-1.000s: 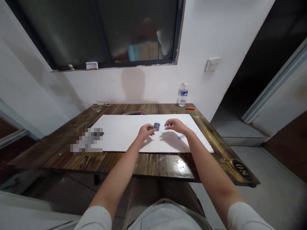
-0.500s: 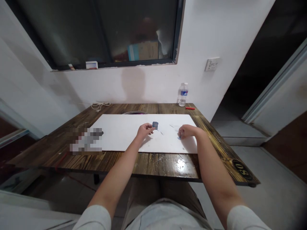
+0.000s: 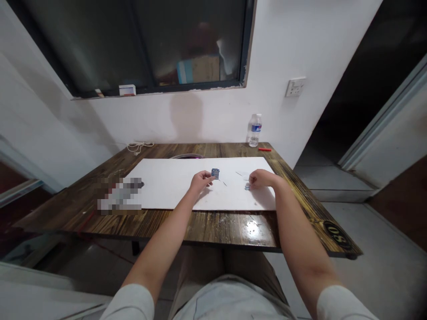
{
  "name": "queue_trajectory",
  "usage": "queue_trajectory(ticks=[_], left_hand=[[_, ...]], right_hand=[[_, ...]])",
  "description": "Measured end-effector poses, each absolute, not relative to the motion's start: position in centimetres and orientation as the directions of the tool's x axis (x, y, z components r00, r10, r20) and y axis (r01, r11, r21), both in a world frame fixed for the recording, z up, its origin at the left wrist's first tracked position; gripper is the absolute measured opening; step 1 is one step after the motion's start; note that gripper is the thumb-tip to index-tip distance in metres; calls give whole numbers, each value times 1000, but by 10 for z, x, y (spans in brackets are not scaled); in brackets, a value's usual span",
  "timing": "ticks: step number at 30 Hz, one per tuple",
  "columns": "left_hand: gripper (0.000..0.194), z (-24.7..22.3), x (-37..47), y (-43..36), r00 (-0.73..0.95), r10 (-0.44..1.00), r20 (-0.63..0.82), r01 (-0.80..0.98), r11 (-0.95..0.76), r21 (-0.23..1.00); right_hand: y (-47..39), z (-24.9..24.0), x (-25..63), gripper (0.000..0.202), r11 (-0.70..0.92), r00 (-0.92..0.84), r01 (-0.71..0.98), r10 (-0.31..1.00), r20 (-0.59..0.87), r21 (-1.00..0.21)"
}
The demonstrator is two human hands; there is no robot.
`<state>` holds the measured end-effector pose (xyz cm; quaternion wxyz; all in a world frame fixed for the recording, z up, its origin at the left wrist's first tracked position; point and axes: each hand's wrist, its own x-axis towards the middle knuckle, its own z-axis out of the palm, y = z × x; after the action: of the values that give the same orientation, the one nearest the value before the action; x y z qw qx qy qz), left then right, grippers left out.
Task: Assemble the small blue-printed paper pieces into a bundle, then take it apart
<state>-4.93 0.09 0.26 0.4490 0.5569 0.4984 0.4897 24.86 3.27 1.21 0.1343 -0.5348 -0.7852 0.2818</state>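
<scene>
My left hand (image 3: pixel 202 180) pinches a small blue circuit board (image 3: pixel 215 174) with pale rows, holding it up over a white board (image 3: pixel 163 182). Above the right part of the white board, my right hand (image 3: pixel 259 178) has its fingers drawn together, pointing down. A small blue-and-clear piece (image 3: pixel 247 186) shows right beside those fingertips; I cannot tell whether they grip it. Thin dark pin-like strips lie between my hands, one strip (image 3: pixel 239 173) towards the right and another strip (image 3: pixel 224 183) just right of the circuit board.
A wooden table (image 3: pixel 227 226) carries the white board. Along its back are a water bottle (image 3: pixel 255 130), a red pen-like stick (image 3: pixel 264 150) and a white cable (image 3: pixel 138 146). A pixelated patch hides things at the left. A socket (image 3: pixel 295 87) is on the wall.
My right hand has moved slightly up and away, and the blue-and-clear piece by its fingertips now shows a little farther back. My left hand stays put with the circuit board.
</scene>
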Motion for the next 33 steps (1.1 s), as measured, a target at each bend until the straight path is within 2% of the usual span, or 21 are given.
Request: queue_trajectory(ticks=[3,5,10,14,18,33], left_hand=[[43,2,-49,1,13,995,95,106,-96,990],[43,1,-50,2,16,995,94,99,-95,991],[42,1,-50,2,26,994,102,75,-103,992],[44,2,-49,2,27,995,96,57,-97,994],[46,0,-49,3,56,994,94,52,-97,994],[43,6,-50,-4,171,977,130,136,-155,979]], right_hand=[[28,18,237,29,253,-382,529,923,40,-810],[24,21,223,34,246,-345,353,931,119,-903],[15,21,178,38,245,-226,67,948,224,-967],[12,11,151,41,191,-196,-132,957,214,-973],[10,1,138,43,159,-188,-116,966,179,-980],[12,-12,127,45,221,-196,-69,953,230,-973]])
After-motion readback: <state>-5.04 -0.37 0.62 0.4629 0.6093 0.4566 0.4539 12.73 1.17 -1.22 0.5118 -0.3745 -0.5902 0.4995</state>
